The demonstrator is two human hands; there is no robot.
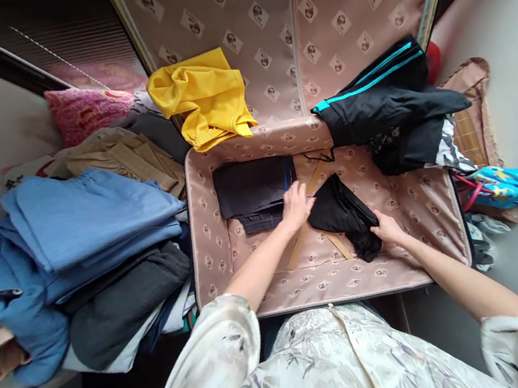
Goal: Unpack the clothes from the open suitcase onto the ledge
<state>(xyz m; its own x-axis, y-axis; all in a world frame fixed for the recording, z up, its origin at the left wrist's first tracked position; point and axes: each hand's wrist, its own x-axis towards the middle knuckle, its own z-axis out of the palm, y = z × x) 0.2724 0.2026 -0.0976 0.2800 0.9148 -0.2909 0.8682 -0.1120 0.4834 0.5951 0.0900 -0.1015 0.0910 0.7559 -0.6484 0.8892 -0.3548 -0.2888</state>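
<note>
An open suitcase with a pink patterned lining lies in front of me. Inside it, on the right, a thin black garment is spread at a slant. My right hand pinches its right edge. Fingers stretched, my left hand is between that garment and a folded dark garment on the left of the case. It holds nothing that I can see. Under the folded garment shows another dark piece with a gathered waistband.
Yellow shorts hang over the back left corner of the case. Black clothing with turquoise stripes drapes over the back right. Piled clothes, blue ones on top, stand at left. The raised lid is behind; a blue patterned bag is right.
</note>
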